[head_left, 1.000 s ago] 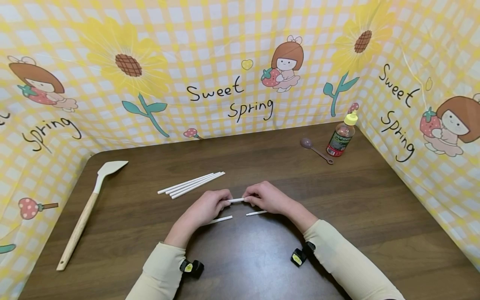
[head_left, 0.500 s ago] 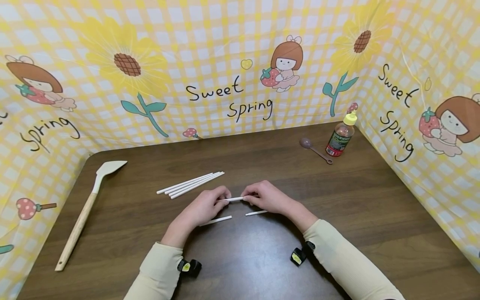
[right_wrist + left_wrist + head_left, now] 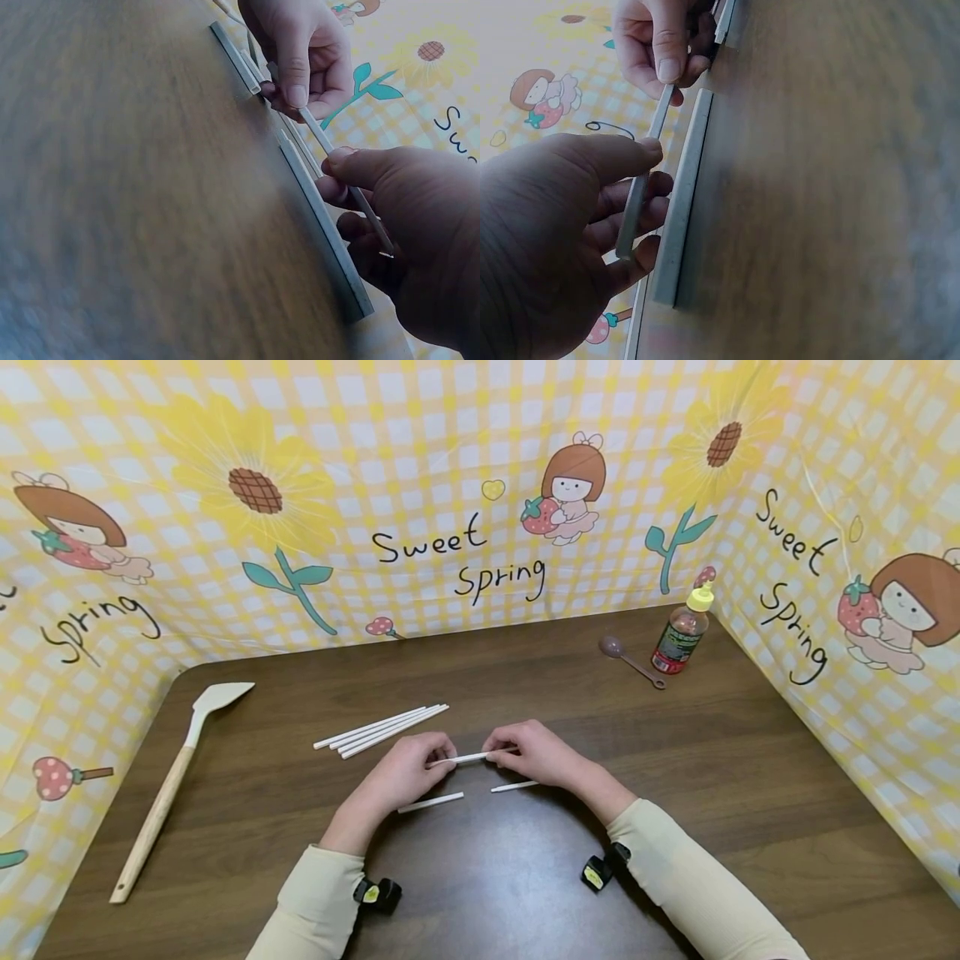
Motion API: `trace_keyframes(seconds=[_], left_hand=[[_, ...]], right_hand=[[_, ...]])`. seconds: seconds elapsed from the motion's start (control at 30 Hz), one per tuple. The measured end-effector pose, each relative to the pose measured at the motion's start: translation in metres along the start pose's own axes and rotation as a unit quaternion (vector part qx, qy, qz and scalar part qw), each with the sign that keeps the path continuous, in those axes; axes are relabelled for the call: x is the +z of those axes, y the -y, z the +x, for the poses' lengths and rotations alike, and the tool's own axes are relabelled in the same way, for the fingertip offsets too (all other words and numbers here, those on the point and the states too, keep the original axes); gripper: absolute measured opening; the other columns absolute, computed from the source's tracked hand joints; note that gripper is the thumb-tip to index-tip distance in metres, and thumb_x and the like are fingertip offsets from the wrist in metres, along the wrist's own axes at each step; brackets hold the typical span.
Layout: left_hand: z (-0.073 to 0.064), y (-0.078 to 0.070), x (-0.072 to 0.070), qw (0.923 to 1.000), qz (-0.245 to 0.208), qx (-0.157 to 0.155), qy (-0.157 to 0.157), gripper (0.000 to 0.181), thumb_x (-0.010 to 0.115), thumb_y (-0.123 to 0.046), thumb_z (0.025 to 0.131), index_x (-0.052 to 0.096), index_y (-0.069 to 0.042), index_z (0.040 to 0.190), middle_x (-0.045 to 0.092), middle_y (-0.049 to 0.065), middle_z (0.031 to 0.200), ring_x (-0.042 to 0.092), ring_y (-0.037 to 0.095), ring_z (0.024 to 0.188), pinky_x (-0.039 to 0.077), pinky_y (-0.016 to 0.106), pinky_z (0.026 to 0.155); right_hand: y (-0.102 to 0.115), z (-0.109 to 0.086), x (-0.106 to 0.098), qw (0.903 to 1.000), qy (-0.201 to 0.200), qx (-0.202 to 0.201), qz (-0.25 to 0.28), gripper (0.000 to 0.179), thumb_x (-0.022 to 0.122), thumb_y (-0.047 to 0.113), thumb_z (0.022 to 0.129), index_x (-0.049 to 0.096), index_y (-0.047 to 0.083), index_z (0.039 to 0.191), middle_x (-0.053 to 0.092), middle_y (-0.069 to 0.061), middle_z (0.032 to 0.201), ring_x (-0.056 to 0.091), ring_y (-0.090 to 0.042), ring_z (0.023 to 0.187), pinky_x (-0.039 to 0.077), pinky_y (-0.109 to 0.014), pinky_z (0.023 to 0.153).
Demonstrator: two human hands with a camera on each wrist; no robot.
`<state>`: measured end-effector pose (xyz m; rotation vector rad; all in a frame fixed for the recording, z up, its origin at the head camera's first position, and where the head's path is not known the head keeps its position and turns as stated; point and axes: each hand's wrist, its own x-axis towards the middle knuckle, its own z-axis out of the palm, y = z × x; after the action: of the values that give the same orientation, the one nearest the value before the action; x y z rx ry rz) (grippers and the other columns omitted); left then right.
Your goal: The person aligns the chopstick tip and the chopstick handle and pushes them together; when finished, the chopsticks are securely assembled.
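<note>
A thin white stick (image 3: 472, 758) spans the gap between the two hands, a little above the table. My left hand (image 3: 416, 768) pinches its left part with thumb and fingers. My right hand (image 3: 534, 753) pinches the right part the same way. Whether it is one piece or two joined is hidden by the fingers. On the table below the left hand lies a short white stick (image 3: 682, 202). Another short white stick (image 3: 322, 217) with a narrower tip lies below the right hand, partly covered by it in the head view.
Several longer white sticks (image 3: 382, 731) lie side by side behind the left hand. A spatula (image 3: 176, 793) with a wooden handle is at the far left. At the back right, a purplish spoon (image 3: 630, 660) lies beside a yellow-capped bottle (image 3: 681, 635). Patterned cloth (image 3: 450, 485) walls the table.
My left hand has shifted slightly left, baring more of the held stick and of the short stick below. The right hand has stayed almost in place, still pinching.
</note>
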<state>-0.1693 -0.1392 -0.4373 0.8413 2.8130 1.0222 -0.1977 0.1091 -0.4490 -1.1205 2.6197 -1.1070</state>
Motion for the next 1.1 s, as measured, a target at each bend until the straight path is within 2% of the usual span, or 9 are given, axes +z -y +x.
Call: trace_keyframes(seconds=[0.13, 0.23, 0.47, 0.63, 0.8, 0.93, 1.1], left_hand=[[0.000, 0.002, 0.000, 0.9997, 0.014, 0.013, -0.017, 0.014, 0.076, -0.005, 0.088, 0.066, -0.014, 0.084, 0.055, -0.009, 0.077, 0.052, 0.008, 0.070, 0.046, 0.029, 0.065], [-0.001, 0.005, 0.000, 0.9993, 0.026, 0.011, -0.024, 0.014, 0.077, -0.005, 0.087, 0.066, -0.014, 0.083, 0.055, -0.008, 0.078, 0.052, 0.008, 0.070, 0.046, 0.029, 0.066], [-0.003, 0.010, -0.005, 0.9980, 0.050, -0.012, -0.036, 0.012, 0.077, -0.004, 0.086, 0.068, -0.011, 0.086, 0.057, -0.005, 0.078, 0.053, 0.012, 0.072, 0.046, 0.033, 0.069], [-0.003, 0.016, -0.010, 0.9961, 0.062, -0.042, -0.046, 0.010, 0.077, -0.005, 0.087, 0.068, -0.010, 0.086, 0.056, -0.004, 0.076, 0.053, 0.014, 0.072, 0.046, 0.035, 0.070], [-0.005, 0.022, -0.015, 0.9935, 0.077, -0.062, -0.057, 0.010, 0.076, -0.004, 0.086, 0.067, -0.009, 0.086, 0.057, -0.002, 0.077, 0.054, 0.017, 0.073, 0.046, 0.038, 0.071], [-0.007, 0.026, -0.019, 0.9913, 0.089, -0.073, -0.063, 0.010, 0.075, -0.003, 0.085, 0.067, -0.008, 0.084, 0.057, 0.000, 0.077, 0.054, 0.019, 0.073, 0.046, 0.039, 0.072], [-0.010, 0.028, -0.023, 0.9863, 0.107, -0.105, -0.070, 0.009, 0.073, -0.006, 0.086, 0.066, -0.011, 0.083, 0.057, 0.001, 0.079, 0.055, 0.021, 0.075, 0.046, 0.041, 0.073]], right_hand=[[-0.003, 0.000, 0.000, 0.9993, -0.025, -0.018, -0.023, 0.003, 0.072, 0.016, 0.095, 0.075, 0.015, 0.096, 0.068, 0.010, 0.089, 0.060, -0.006, 0.081, 0.049, -0.028, 0.078], [-0.005, 0.001, 0.000, 0.9977, -0.044, -0.037, -0.038, 0.003, 0.073, 0.013, 0.095, 0.075, 0.013, 0.096, 0.067, 0.006, 0.092, 0.060, -0.011, 0.088, 0.049, -0.031, 0.082], [-0.005, 0.001, -0.002, 0.9915, -0.111, -0.045, -0.051, 0.006, 0.072, 0.011, 0.094, 0.073, 0.009, 0.099, 0.064, 0.000, 0.103, 0.056, -0.019, 0.098, 0.046, -0.036, 0.088], [-0.004, 0.001, -0.002, 0.9890, -0.135, -0.047, -0.037, 0.008, 0.072, 0.009, 0.093, 0.072, 0.007, 0.101, 0.064, -0.002, 0.105, 0.056, -0.020, 0.102, 0.047, -0.038, 0.091], [-0.004, 0.001, -0.002, 0.9890, -0.138, -0.047, -0.025, 0.010, 0.072, 0.006, 0.093, 0.071, 0.006, 0.102, 0.065, -0.002, 0.103, 0.059, -0.019, 0.100, 0.048, -0.038, 0.089], [-0.005, 0.001, -0.002, 0.9919, -0.119, -0.043, -0.014, 0.007, 0.071, 0.007, 0.094, 0.071, 0.006, 0.102, 0.065, 0.001, 0.101, 0.060, -0.013, 0.092, 0.050, -0.032, 0.084], [-0.006, 0.001, -0.001, 0.9933, -0.107, -0.043, -0.005, 0.006, 0.070, 0.007, 0.095, 0.072, 0.007, 0.101, 0.065, 0.003, 0.098, 0.058, -0.009, 0.087, 0.050, -0.029, 0.079]])
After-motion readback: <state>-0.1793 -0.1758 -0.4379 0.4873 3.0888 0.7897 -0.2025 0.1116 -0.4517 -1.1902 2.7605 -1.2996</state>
